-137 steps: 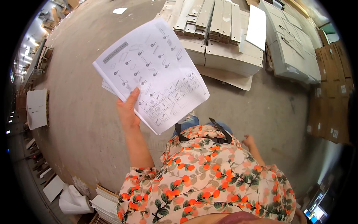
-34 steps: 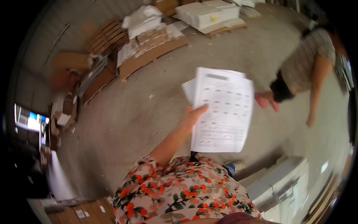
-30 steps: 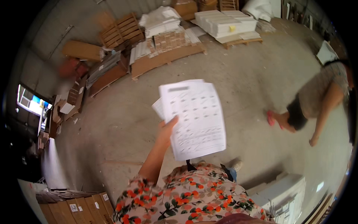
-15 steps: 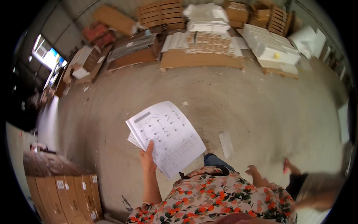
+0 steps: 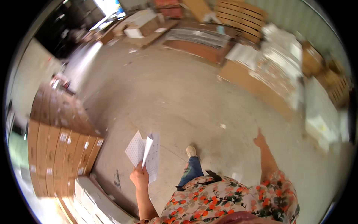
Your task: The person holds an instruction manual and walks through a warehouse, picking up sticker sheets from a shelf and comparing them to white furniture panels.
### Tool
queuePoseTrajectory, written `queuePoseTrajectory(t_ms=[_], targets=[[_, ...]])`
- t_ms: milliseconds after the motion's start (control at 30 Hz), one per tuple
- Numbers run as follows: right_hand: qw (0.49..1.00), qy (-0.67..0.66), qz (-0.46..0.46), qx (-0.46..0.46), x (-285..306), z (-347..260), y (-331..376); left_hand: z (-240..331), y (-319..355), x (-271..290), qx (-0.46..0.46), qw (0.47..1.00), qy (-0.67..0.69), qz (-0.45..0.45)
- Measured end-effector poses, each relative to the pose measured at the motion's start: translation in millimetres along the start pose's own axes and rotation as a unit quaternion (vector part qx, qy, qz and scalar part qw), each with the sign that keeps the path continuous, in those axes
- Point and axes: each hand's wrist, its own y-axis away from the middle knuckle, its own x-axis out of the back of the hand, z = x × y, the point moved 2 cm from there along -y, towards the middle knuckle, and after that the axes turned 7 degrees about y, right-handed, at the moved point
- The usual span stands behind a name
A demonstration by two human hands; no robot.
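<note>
My left hand (image 5: 139, 178) is closed on a printed instruction leaflet (image 5: 152, 160), white pages with small diagrams. The pages hang partly folded, one corner fanning out to the left and one edge curled up. My right hand (image 5: 259, 139) is held out to the right over the floor with nothing in it. Its index finger points away from me; the other fingers are blurred and look loosely bent.
Tall brown cartons (image 5: 59, 156) stand packed together on the left, beside a long white box (image 5: 99, 201). Loaded pallets line the far side, among them a stack of white and wooden strips (image 5: 276, 71). A slatted wooden pallet (image 5: 240, 18) leans at the wall. Concrete floor (image 5: 160, 97) lies between.
My view has turned left, bringing the cartons closer. The leaflet has gone from spread flat to folded and hanging. My right arm has swung outward. The other person at right has left view.
</note>
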Motion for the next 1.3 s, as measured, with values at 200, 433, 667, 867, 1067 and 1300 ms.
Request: queuePoseTrajectory(t_ms=[200, 433, 667, 867, 1067, 1300], targets=[[0.992, 0.028, 0.124, 0.008, -3, 20, 3, -12, 1, 1, 0.013, 0.999, 0.029, 0.017], [0.935, 0.013, -0.348, 0.064, -81, 41, 41, 18, -112, -14, 0.062, 0.968, 0.243, 0.016], [0.924, 0.203, -0.313, 0.082, -65, -22, -58, -14, -202, -32, 0.225, 0.897, 0.372, 0.080], [0.921, 0.312, -0.129, 0.194, 11, -184, -223, -41, -253, -28, 0.275, 0.909, 0.275, 0.150], [0.914, 0.254, -0.124, 0.292, 30, -434, -354, -65, -307, -28, 0.365, 0.745, 0.464, 0.311], [0.922, 0.102, -0.159, 0.338, 31, -611, -354, -143, -429, -77, 0.332, 0.546, 0.681, 0.357]])
